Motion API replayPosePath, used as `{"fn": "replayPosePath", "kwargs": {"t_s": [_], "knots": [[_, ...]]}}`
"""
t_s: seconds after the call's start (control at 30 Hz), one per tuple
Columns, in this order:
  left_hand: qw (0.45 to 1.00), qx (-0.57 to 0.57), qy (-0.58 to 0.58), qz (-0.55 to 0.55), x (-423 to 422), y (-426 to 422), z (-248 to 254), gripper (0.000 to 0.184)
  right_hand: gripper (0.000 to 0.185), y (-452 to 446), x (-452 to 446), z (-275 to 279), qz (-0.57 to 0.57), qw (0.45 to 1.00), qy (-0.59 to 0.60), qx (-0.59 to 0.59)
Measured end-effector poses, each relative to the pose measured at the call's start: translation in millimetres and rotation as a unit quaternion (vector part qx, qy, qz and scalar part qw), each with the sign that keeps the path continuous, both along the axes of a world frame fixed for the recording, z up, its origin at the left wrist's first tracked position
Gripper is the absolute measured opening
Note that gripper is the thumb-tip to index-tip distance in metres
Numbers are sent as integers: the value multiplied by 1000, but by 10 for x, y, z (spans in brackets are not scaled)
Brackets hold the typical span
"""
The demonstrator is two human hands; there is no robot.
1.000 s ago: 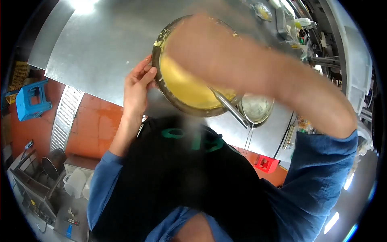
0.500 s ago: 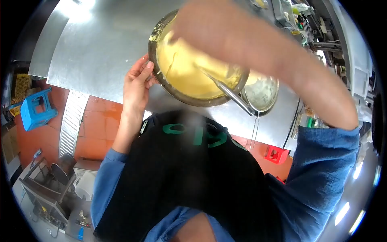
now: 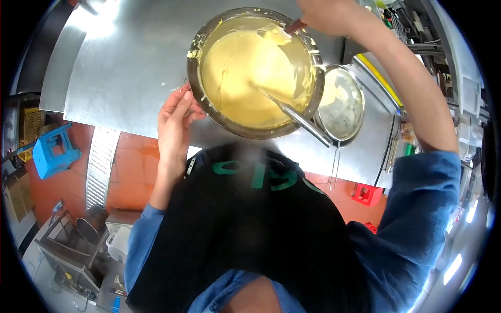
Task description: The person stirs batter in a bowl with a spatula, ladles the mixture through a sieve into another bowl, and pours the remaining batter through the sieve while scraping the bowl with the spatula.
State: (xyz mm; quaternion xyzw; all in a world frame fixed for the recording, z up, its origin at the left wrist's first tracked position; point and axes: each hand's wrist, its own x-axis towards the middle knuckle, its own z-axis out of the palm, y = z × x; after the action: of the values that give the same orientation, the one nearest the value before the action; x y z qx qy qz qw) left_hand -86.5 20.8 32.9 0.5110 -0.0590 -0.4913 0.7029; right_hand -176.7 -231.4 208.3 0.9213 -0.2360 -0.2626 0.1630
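A large metal mixing bowl (image 3: 194, 78) stands tilted on the steel counter, with smooth yellow batter (image 3: 235, 68) inside and smears along its wall. My left hand (image 3: 175, 122) holds the bowl's left side, thumb and fingertips at the edge. My right hand (image 3: 331, 14) grips the brown handle of a spatula (image 3: 296, 26); its batter-coated blade is at the far right inner wall. A utensil with a metal handle (image 3: 305, 122) leans over the near right rim, its head sunk in the batter.
Right of the bowl, a fine-mesh sieve (image 3: 342, 107) with pale residue sits with its wire handle toward me. The steel counter (image 3: 125, 68) extends left. On the tiled floor are a blue stool (image 3: 55, 151) at left and a red stool (image 3: 367, 194) at right.
My right hand and forearm have swung from over the bowl to its far right edge, uncovering the batter and spatula. My left hand stays at the bowl's left side.
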Motion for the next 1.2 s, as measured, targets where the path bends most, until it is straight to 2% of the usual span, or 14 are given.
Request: {"fn": "replayPosePath", "kwargs": {"t_s": [0.1,0.17,0.23,0.33,0.4,0.43,0.53,0.57,0.73,0.83,1.0,1.07,1.13,1.2], "knots": [[1000,3,6,4,23,40,-61,28,31,138,187,-69,69,988,-113,80],[1000,4,19,4,26,64,-110,27,19,445,324,-240,183,961,-174,114],[999,16,31,10,7,92,-131,26,9,970,220,-181,273,938,-133,166],[998,27,49,1,9,170,-199,24,8,1413,-118,-46,347,918,61,181],[998,44,54,-2,23,256,-284,23,6,1181,-314,-31,324,919,-22,222],[997,57,52,0,34,300,-333,23,5,1040,-392,7,380,904,-127,149],[996,74,55,-6,28,337,-352,22,5,866,-414,-149,394,873,-287,32],[995,77,59,-10,25,342,-353,22,6,914,-376,-256,377,876,-298,32],[994,94,47,-2,27,396,-348,20,10,1537,-721,-94,398,916,-22,45],[992,111,52,-4,33,441,-415,20,9,1342,-816,80,325,943,-39,61],[990,139,30,-2,-67,361,-273,19,9,1200,-557,140,338,903,-247,102],[991,134,27,15,-81,339,-217,19,8,1261,-490,98,338,886,-278,150],[991,128,27,12,-70,351,-170,18,8,1446,-521,37,341,897,-209,190],[991,121,47,-5,-2,425,-335,18,12,1697,-605,127,342,933,-25,108]]}}
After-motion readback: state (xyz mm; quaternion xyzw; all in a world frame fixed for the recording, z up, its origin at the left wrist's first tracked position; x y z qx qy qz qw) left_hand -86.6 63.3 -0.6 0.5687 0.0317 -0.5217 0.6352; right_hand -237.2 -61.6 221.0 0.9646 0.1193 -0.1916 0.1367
